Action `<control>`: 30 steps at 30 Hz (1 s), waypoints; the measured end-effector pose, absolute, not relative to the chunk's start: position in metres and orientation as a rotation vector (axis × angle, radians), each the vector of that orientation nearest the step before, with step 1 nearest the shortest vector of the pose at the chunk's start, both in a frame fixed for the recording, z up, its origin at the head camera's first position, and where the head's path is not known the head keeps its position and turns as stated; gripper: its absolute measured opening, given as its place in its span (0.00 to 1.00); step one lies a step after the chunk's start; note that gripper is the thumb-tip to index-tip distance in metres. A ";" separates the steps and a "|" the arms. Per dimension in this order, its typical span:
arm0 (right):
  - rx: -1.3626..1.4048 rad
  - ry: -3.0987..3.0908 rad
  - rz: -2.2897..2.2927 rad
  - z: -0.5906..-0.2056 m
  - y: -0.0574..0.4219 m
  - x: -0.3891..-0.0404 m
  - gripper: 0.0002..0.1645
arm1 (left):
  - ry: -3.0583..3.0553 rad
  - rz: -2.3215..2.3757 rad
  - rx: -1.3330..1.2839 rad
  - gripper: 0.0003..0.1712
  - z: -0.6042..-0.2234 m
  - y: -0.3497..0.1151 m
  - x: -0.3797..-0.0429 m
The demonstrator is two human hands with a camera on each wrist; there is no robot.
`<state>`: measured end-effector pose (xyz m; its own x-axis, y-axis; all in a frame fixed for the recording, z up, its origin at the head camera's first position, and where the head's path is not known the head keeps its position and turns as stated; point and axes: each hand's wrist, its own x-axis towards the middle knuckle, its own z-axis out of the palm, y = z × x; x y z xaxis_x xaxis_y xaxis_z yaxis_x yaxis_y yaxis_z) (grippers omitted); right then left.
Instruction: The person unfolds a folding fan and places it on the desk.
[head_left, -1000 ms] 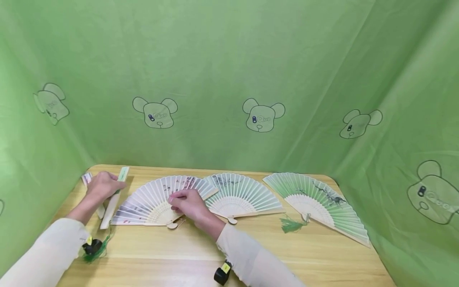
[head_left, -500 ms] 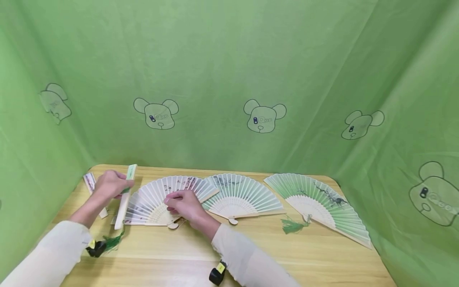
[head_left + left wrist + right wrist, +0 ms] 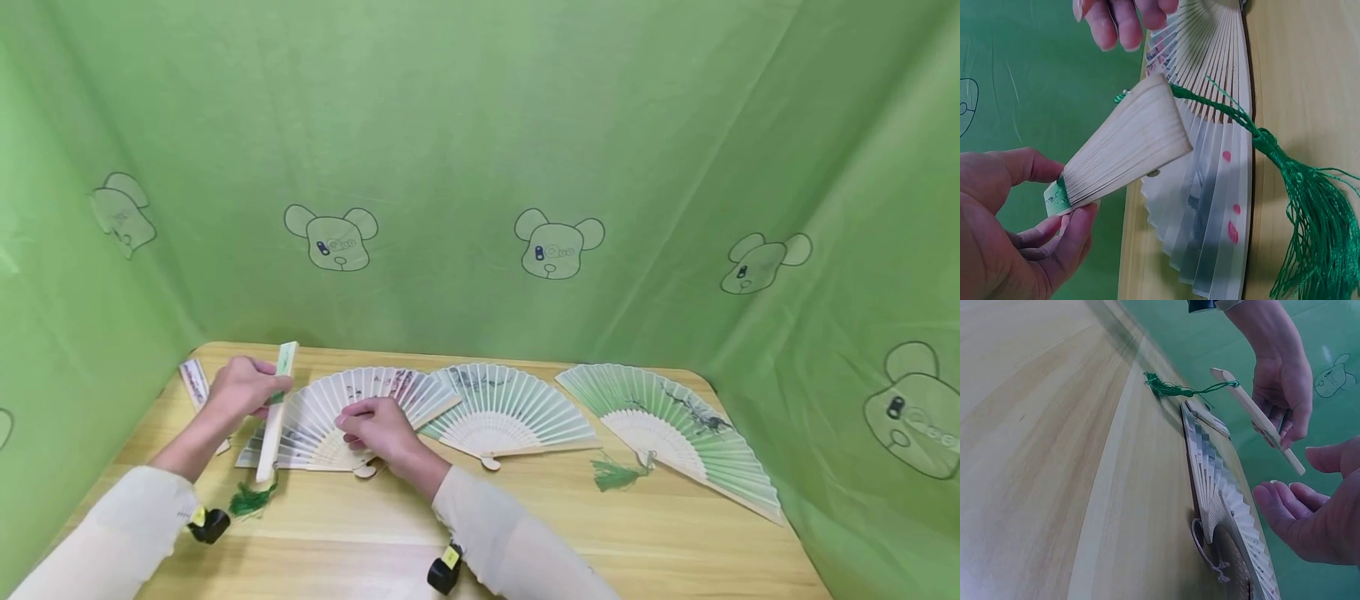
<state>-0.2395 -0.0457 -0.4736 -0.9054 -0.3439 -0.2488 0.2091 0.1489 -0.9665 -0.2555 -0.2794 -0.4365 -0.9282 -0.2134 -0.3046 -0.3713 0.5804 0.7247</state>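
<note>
My left hand point(image 3: 243, 387) pinches a folded hand fan point(image 3: 270, 442) near its green-tipped end, between thumb and fingers. The fan is raised above the table; its green tassel point(image 3: 1310, 219) dangles from the other end. My right hand point(image 3: 382, 429) hovers over the spread white-and-purple fan point(image 3: 311, 417) with red blossoms. Nothing is in it; the right wrist view shows its fingers point(image 3: 1294, 503) loosely bent, thumb apart, facing the held fan's tip. A second folded fan point(image 3: 193, 382) lies at the table's left side, partly behind my left forearm.
A spread pale green fan point(image 3: 525, 412) overlaps the white-and-purple one. Farther right lies a brighter green spread fan point(image 3: 690, 425) with a green tassel point(image 3: 615, 473). Green cloth point(image 3: 450, 125) with bear-head prints walls off the back and sides of the wooden table point(image 3: 360, 550).
My left hand has carried the folded fan rightward, away from the other folded fan, and its tassel has swung along. My right hand has drifted slightly left.
</note>
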 end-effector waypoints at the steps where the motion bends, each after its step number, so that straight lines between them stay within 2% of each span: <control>1: -0.126 2.020 -1.807 -0.474 -0.047 -0.240 0.15 | 2.625 1.271 -0.492 0.37 -0.436 -0.278 -0.255; 15: -0.109 1.995 -1.811 -0.479 -0.062 -0.235 0.15 | 2.614 1.359 -0.523 0.35 -0.439 -0.264 -0.248; 30: -0.090 1.993 -1.814 -0.482 -0.077 -0.229 0.10 | 2.589 1.448 -0.500 0.35 -0.442 -0.251 -0.237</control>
<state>-0.2293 -0.0770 -0.4818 -0.9004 -0.3365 -0.2758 0.2431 0.1366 -0.9603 -0.2369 -0.2511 -0.4416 -0.9361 -0.2209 -0.2738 -0.3489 0.4839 0.8026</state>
